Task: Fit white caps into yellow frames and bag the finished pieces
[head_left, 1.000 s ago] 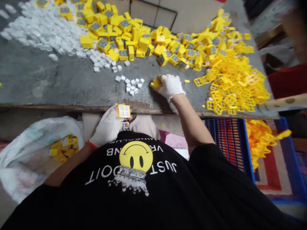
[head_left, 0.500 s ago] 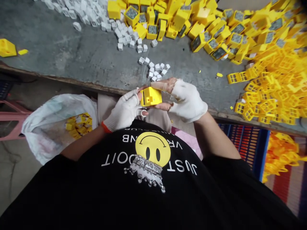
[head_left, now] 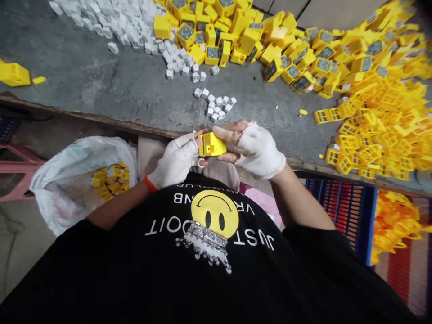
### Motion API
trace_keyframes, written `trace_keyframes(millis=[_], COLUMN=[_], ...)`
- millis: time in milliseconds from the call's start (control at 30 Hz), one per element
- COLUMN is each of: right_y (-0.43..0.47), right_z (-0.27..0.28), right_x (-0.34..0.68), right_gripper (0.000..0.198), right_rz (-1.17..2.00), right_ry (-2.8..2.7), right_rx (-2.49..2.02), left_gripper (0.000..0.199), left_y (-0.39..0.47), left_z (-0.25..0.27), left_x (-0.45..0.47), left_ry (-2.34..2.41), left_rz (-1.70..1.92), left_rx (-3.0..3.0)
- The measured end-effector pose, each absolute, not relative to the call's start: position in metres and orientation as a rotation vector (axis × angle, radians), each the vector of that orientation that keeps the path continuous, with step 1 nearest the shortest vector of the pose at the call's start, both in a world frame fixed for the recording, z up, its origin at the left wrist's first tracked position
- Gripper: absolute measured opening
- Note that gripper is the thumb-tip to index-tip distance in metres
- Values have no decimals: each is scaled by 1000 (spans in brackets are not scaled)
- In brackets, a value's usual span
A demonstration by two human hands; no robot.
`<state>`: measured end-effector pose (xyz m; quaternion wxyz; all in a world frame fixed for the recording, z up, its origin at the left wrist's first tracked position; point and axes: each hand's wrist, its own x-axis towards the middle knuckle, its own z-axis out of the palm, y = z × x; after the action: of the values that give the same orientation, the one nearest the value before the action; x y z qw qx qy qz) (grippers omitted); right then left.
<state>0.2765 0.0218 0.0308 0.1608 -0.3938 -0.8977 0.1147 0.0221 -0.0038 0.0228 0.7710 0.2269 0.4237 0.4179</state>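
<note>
Between my two hands is a small yellow plastic house-shaped piece (head_left: 213,145), held just in front of the table edge. My left hand (head_left: 177,157), in a white glove with bare fingertips and an orange cuff, grips its left side. On the right side, the fingers and thumb of my right hand (head_left: 258,148) close on the same piece; this hand also wears a white glove, with tape round a finger. Just beyond them on the table lies a small cluster of white plastic cubes (head_left: 218,105).
A heap of white cubes (head_left: 124,22) and a pile of yellow housings (head_left: 249,38) lie along the back of the table (head_left: 84,85). Yellow window frames (head_left: 374,135) heap up at right. A white bag (head_left: 81,157) with yellow pieces stands at left, a blue crate (head_left: 366,216) below right.
The view has shifted slightly, so the table appears a little lower. Both hands keep hold of the yellow piece, with only a slight shift in its angle.
</note>
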Motion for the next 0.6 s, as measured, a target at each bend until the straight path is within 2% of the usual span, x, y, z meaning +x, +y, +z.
trace_keyframes(millis=[233,467,533,600], right_y=[14,1,1,5], right_z=[24,10,10,10], right_x=[272,253,249,246], right_gripper=[72,58,66,82], right_rz=[268,279,426,684], right_ry=[-2578,-2415,-2264,-2055], right_rx=[-1120,-1158,-1169,-1138], left_gripper=[31,67,67,57], left_y=[-10,-13,-13,-14], left_z=[25,27,32,37], left_x=[21,14,13,12], left_ry=[940,1029,1057,1080], left_rz=[919,925,935,968], left_rx=[525,835,977,1078])
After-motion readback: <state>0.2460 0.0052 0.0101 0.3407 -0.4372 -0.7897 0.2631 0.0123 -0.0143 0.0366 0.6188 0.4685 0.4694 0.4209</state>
